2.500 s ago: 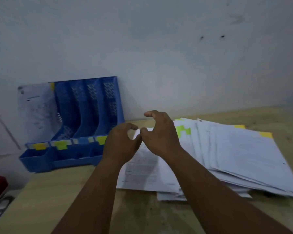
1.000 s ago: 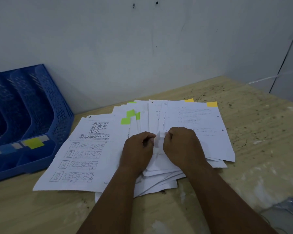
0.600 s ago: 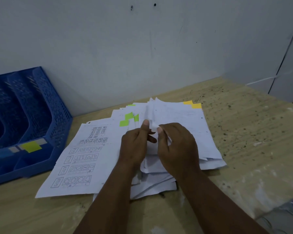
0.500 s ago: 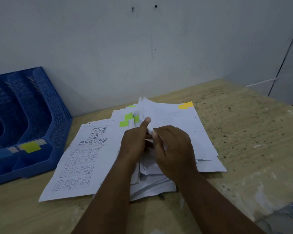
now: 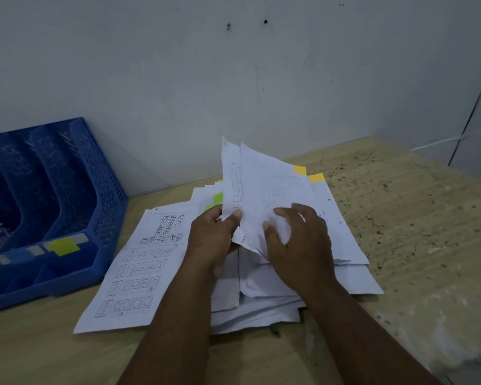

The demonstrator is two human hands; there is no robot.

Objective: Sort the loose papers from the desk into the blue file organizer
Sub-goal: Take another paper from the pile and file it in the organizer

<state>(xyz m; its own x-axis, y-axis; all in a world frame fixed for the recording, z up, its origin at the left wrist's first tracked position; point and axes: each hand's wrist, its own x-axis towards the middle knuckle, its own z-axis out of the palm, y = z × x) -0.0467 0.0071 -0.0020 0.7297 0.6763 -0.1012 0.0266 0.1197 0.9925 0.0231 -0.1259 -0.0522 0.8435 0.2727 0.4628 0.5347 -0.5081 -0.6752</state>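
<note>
On the wooden desk [image 5: 400, 218], close to the grey wall [image 5: 178, 79], a spread heap of loose papers [image 5: 261, 304] lies under both of the person's hands. From where I stand, the left hand [image 5: 211, 240] pinches the lower edge of 2 raised sheets [image 5: 258, 190], thumb on the near face and fingers curled behind, so the sheets stand tilted up off the heap. The right hand [image 5: 300, 245] rests on the front sheet just beside it, fingers bent and spread a little, fingertips pressing the paper; whether the thumb truly grips the sheet I cannot tell, as the paper there is crumpled and blurred. 2 yellow tabs [image 5: 307, 173] show at the far right corners of sheets lying on the heap, and a green tab [image 5: 217, 198] peeks out behind the left hand. A sheet printed with rows of boxed shapes [image 5: 142, 262] lies flat at the heap's left side, its corner near the blue file organizer [image 5: 75, 270]. That organizer stands against the wall at the left, well apart from the raised sheets, with a yellow label [image 5: 64, 245] on its front rail.
</note>
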